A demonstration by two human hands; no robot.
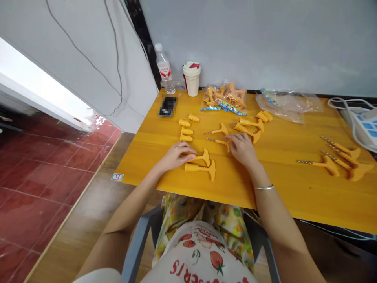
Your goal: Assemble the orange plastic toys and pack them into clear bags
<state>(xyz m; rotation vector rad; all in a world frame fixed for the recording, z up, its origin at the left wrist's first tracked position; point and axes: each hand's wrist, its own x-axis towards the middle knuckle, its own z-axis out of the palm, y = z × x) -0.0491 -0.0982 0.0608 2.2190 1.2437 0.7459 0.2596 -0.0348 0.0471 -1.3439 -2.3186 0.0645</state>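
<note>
Yellow T-handled tools on wood-grain table — red-tiled floor left.

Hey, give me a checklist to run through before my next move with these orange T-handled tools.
1. Left hand at the farther of the two T-handled tools closest to my body: ok.
2. Right hand firmly gripping a handle: cannot tell; the hand hides the contact.
3. Metal tips beside the right hand covered: not ok, both are bare.
4. Loose orange caps near the left hand: ok, four lie there.
5. Phone apart from the tools: ok.
6. Bottle lid on: ok.
</note>
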